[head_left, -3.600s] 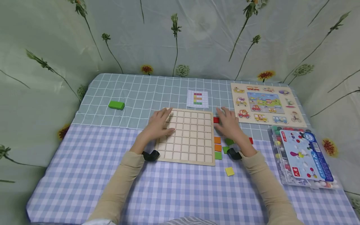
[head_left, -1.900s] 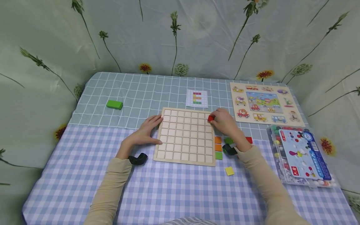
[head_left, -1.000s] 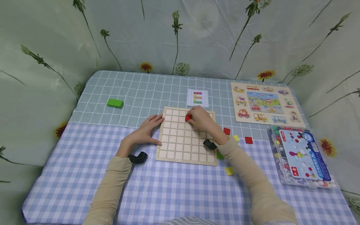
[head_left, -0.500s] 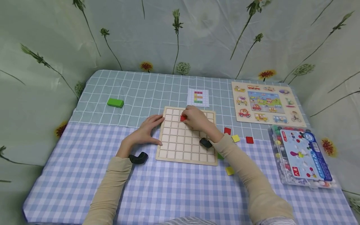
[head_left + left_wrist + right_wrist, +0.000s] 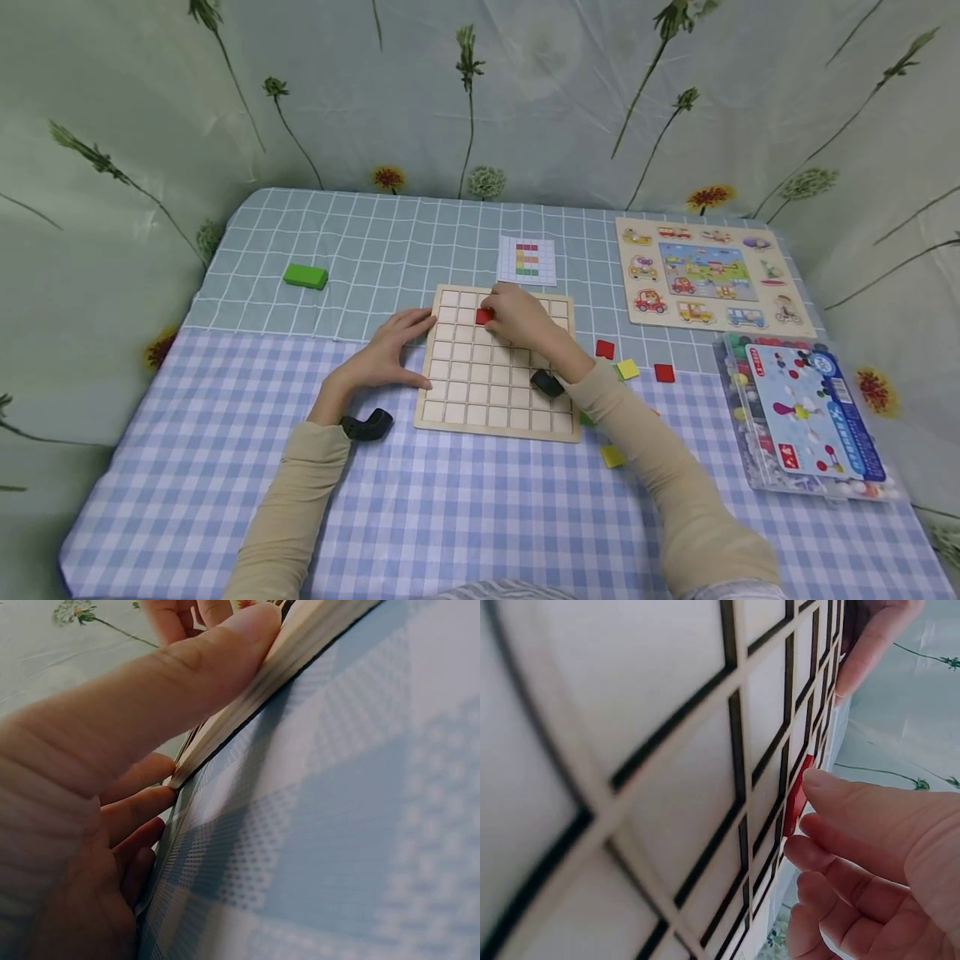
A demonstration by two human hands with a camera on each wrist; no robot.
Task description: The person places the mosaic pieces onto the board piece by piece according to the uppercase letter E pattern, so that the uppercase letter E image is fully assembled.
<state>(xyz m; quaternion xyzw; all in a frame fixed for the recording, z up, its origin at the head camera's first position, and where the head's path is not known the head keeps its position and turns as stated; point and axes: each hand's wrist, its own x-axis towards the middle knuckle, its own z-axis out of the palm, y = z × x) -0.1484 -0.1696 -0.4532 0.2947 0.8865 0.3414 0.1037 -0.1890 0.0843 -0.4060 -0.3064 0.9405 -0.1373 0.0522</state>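
A wooden grid board (image 5: pixel 495 435) with square cells lies in the middle of the table. My right hand (image 5: pixel 519 317) is over its upper part and pinches a red square tile (image 5: pixel 483 317) between thumb and fingertips. In the right wrist view the red tile (image 5: pixel 798 796) sits right at the grid, thumb on its near side. My left hand (image 5: pixel 384 354) rests along the board's left edge with thumb and fingers spread. The left wrist view shows that thumb (image 5: pixel 225 660) lying against the board's wooden side (image 5: pixel 277 667).
Right of the board lie red tiles (image 5: pixel 663 372), yellow tiles (image 5: pixel 627 369) and a partly hidden green one (image 5: pixel 587 418). Behind it is a pattern card (image 5: pixel 527 261). A picture puzzle (image 5: pixel 716 275), a clear plastic box (image 5: pixel 813 417) and a green block (image 5: pixel 306 277) stand around it.
My right hand picked up a red tile from beside the board, carried it left across the grid and slowed near the second row. My left hand slid down the left edge, then stayed.
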